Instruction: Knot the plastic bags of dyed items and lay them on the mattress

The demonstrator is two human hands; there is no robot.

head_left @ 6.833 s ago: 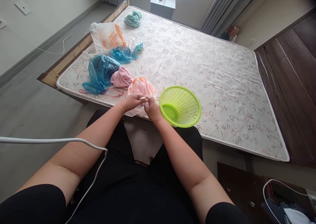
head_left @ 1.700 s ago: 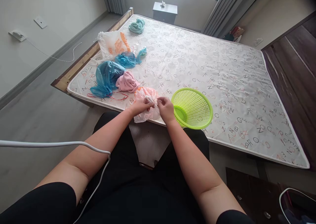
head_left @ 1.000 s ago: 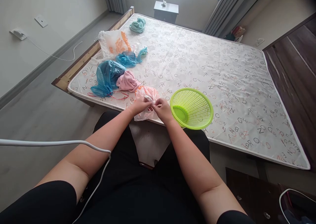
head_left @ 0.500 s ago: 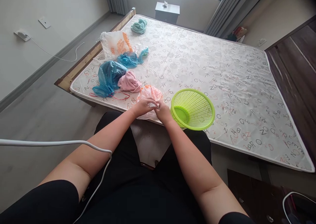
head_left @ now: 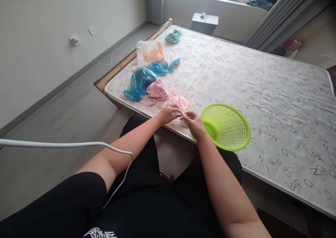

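At the mattress's near edge, a filled plastic bag (head_left: 179, 101), whitish with orange-red print, sits in front of my hands. My left hand (head_left: 169, 113) pinches the bag's gathered neck from the left. From the right, my right hand (head_left: 194, 122) holds the same twisted part with thumb and fingers, close against the left fingertips. Whether the neck is knotted cannot be made out. Just right of my right hand lies a bright green plastic basket (head_left: 227, 126), tipped on its side with its mouth facing me. A pink cloth (head_left: 158, 89) lies crumpled behind and left of the bag.
Blue plastic bags (head_left: 141, 82), a white bag with orange print (head_left: 150, 52) and a rolled mint-green cloth (head_left: 173, 36) line the left of the letter-printed mattress (head_left: 262, 91). A white cable (head_left: 65, 144) crosses my left arm. A small nightstand (head_left: 204, 20) stands beyond.
My view has swung left, so everything sits further right in the picture. Both hands stay on the bag's neck; the right fingers have lifted and shifted their pinch slightly.
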